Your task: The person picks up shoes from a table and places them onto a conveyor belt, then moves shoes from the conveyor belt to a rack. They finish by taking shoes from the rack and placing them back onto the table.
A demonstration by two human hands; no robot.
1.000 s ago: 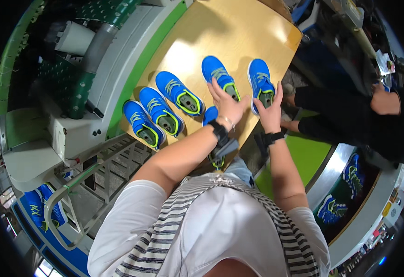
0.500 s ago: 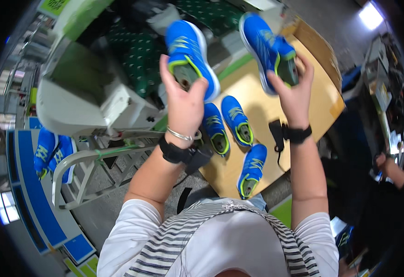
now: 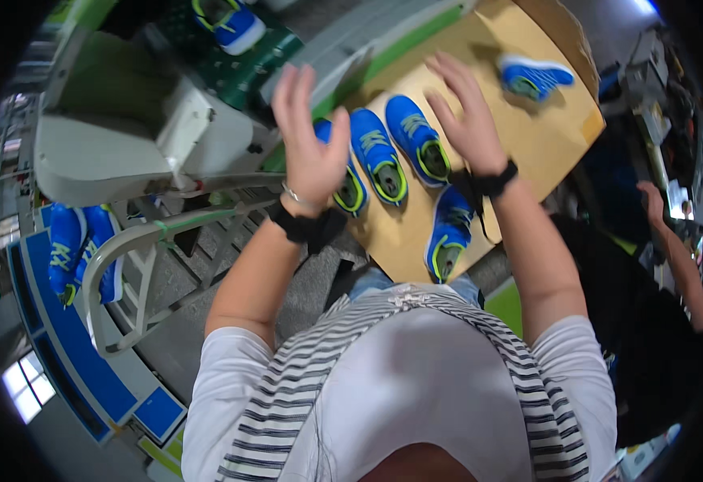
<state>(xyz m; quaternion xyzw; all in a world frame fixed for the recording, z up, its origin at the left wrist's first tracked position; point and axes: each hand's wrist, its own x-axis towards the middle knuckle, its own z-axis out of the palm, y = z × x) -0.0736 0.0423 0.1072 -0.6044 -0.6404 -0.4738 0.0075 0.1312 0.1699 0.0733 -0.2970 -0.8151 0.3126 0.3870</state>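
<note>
My left hand (image 3: 313,153) is open and empty, fingers spread. It hangs over a blue sneaker (image 3: 351,190) with lime lining and partly hides it. To the right of that shoe, a second sneaker (image 3: 378,157) and a third sneaker (image 3: 417,138) stand upright in a row. My right hand (image 3: 470,120), also open and empty, is just right of the third shoe, its fingers slightly blurred. Closer to me, one more sneaker (image 3: 450,233) sits near the table's front edge. Toward the far right, another sneaker (image 3: 534,77) lies apart from the others.
The shoes rest on a tan table (image 3: 548,149). Beyond it, a green studded conveyor (image 3: 275,60) carries another blue sneaker (image 3: 235,28). A grey metal frame (image 3: 138,241) and a blue-topped bench (image 3: 70,345) with blue shoes (image 3: 68,245) are at left. Another person's arm (image 3: 677,249) shows at right.
Both hands have let go of the sneakers they held. The row at left now has three shoes, and one lies at the far right. A sneaker now shows on the conveyor.
</note>
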